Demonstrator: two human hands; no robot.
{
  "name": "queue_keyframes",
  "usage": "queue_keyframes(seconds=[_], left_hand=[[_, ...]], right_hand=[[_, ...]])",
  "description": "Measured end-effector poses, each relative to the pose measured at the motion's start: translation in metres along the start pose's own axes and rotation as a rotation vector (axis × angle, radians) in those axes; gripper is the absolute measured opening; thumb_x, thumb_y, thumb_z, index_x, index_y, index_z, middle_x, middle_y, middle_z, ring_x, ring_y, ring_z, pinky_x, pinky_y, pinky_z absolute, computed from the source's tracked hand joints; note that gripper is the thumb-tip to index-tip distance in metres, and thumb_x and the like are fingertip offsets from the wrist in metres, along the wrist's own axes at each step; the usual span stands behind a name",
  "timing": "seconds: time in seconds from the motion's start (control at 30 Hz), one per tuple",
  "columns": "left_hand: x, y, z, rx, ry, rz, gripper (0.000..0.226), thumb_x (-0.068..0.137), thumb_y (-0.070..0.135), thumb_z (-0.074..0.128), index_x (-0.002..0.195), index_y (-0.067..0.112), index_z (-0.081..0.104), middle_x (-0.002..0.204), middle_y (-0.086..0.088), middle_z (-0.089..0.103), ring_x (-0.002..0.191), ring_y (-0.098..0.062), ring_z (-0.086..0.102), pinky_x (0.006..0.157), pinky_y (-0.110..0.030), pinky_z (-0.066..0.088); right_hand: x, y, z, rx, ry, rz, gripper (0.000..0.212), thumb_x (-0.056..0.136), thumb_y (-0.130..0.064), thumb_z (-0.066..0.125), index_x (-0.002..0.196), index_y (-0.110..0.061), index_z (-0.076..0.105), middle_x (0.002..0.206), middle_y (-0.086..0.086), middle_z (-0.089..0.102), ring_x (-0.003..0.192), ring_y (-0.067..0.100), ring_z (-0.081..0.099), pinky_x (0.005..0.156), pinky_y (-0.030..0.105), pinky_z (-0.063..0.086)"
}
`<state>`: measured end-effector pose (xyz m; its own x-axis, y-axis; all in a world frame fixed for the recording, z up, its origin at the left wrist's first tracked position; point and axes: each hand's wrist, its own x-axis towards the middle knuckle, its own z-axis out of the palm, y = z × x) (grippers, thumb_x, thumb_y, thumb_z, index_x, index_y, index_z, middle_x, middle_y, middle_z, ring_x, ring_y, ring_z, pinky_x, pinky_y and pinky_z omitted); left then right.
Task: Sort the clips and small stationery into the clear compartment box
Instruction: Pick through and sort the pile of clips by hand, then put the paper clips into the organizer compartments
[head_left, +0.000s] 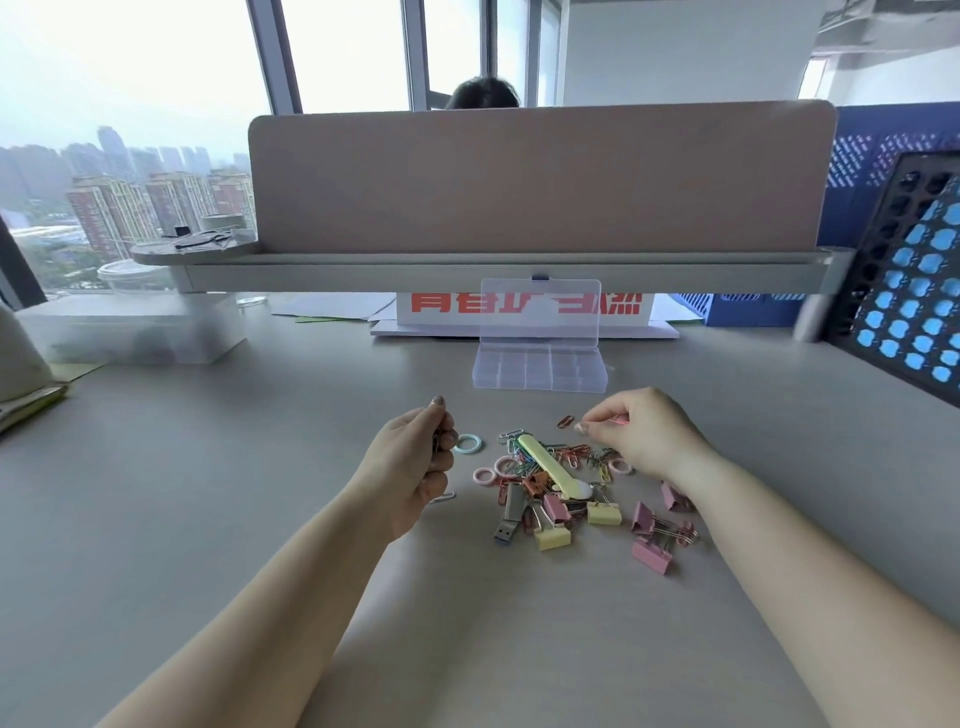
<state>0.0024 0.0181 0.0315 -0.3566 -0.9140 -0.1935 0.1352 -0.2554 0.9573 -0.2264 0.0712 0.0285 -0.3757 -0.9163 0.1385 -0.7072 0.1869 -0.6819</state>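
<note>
Both at clip pile (571, 455): L hand (415, 467) grips small dark item (437, 445); R hand (644, 439) pinches pink clip (619, 419).

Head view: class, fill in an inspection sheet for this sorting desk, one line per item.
Surface: grey desk, matte.
Job's things: clear compartment box, lid up, behind a mixed pile of paper clips, with binder clips, rings, a USB stick and a yellow pen-like item.
Clutter: frosted storage box at left; red-lettered sign at the back; blue crate at right.
Hands: left hand grips a small dark item; right hand pinches a pink clip.
Cables: nothing seen.
Surroundings: divider panel, city window, someone's head behind the panel.
</note>
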Motion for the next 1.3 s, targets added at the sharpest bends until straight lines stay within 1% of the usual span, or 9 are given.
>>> queue_keyframes(seconds=[0.2,0.33,0.57,0.73,0.87,0.97,1.03,1.17,1.3], left_hand=[[0.001,-0.002,0.001,0.045,-0.007,0.016,0.036,0.099,0.031,0.042,0.066,0.018,0.045,0.057,0.004,0.038,0.041,-0.007,0.024,0.034,-0.014,0.014],[0.000,-0.003,0.002,0.080,-0.007,0.022,0.036,0.099,0.031,0.042,0.065,0.018,0.045,0.059,0.004,0.038,0.043,-0.007,0.023,0.036,-0.015,0.013],[-0.002,-0.004,0.005,0.136,0.005,0.037,0.035,0.100,0.031,0.040,0.069,0.017,0.047,0.060,0.004,0.038,0.042,-0.007,0.023,0.036,-0.015,0.013],[0.002,-0.006,0.004,0.332,0.131,0.152,0.028,0.101,0.024,0.034,0.092,0.018,0.060,0.065,0.004,0.040,0.044,-0.009,0.032,0.038,-0.017,0.022],[0.022,0.004,0.003,0.776,0.184,0.304,0.031,0.098,0.017,0.032,0.104,0.020,0.063,0.081,-0.002,0.057,0.055,-0.016,0.043,0.044,-0.021,0.032],[0.049,0.016,0.011,1.196,0.176,0.393,0.032,0.098,0.024,0.036,0.121,0.022,0.059,0.116,-0.006,0.065,0.092,-0.026,0.060,0.071,-0.029,0.048],[0.066,0.021,0.020,1.402,0.163,0.359,0.037,0.099,0.026,0.035,0.134,0.029,0.047,0.130,-0.005,0.059,0.106,-0.027,0.059,0.072,-0.030,0.047],[0.095,0.021,0.035,1.646,0.126,0.286,0.058,0.098,0.012,0.032,0.146,0.041,0.020,0.139,0.000,0.052,0.089,-0.024,0.061,0.046,-0.022,0.035],[0.105,0.015,0.045,1.731,0.065,0.215,0.065,0.094,0.007,0.032,0.147,0.041,0.017,0.144,0.002,0.047,0.100,-0.023,0.063,0.064,-0.030,0.051]], right_hand=[[-0.003,0.005,0.001,-0.200,-0.069,0.069,0.063,0.061,-0.059,0.078,0.076,0.001,0.066,0.079,0.021,0.066,0.075,0.032,0.060,0.069,0.032,0.046],[-0.008,-0.003,0.008,-0.222,-0.081,0.001,0.041,0.068,-0.045,0.080,0.091,-0.011,0.073,0.100,0.009,0.072,0.100,0.028,0.064,0.090,0.041,0.052],[-0.011,-0.012,0.015,-0.251,-0.018,-0.034,0.002,0.078,-0.026,0.073,0.079,-0.025,0.073,0.082,-0.009,0.067,0.090,0.018,0.063,0.077,0.029,0.051],[-0.012,-0.013,0.021,-0.431,0.026,-0.124,0.021,0.084,-0.017,0.049,0.084,-0.011,0.069,0.091,0.001,0.071,0.089,0.026,0.063,0.069,0.032,0.050],[-0.003,-0.009,0.018,-0.033,0.024,-0.065,0.019,0.087,-0.023,0.059,0.083,-0.007,0.069,0.076,0.002,0.066,0.071,0.020,0.060,0.062,0.028,0.047],[0.002,-0.010,0.012,0.399,-0.024,0.083,0.017,0.089,-0.021,0.062,0.084,-0.006,0.066,0.055,0.001,0.040,0.042,0.012,0.029,0.045,0.020,0.024],[0.006,-0.009,0.009,0.594,-0.050,0.202,0.014,0.089,-0.022,0.062,0.081,-0.010,0.062,0.054,0.001,0.030,0.038,0.010,0.020,0.044,0.018,0.018],[0.012,-0.003,0.002,0.798,-0.063,0.310,0.008,0.088,-0.020,0.062,0.083,-0.014,0.061,0.055,-0.004,0.024,0.037,0.007,0.016,0.035,0.011,0.015],[0.017,0.002,-0.002,0.892,-0.045,0.325,0.012,0.091,-0.016,0.058,0.080,-0.011,0.061,0.046,-0.009,0.028,0.029,0.002,0.018,0.031,0.012,0.010]])
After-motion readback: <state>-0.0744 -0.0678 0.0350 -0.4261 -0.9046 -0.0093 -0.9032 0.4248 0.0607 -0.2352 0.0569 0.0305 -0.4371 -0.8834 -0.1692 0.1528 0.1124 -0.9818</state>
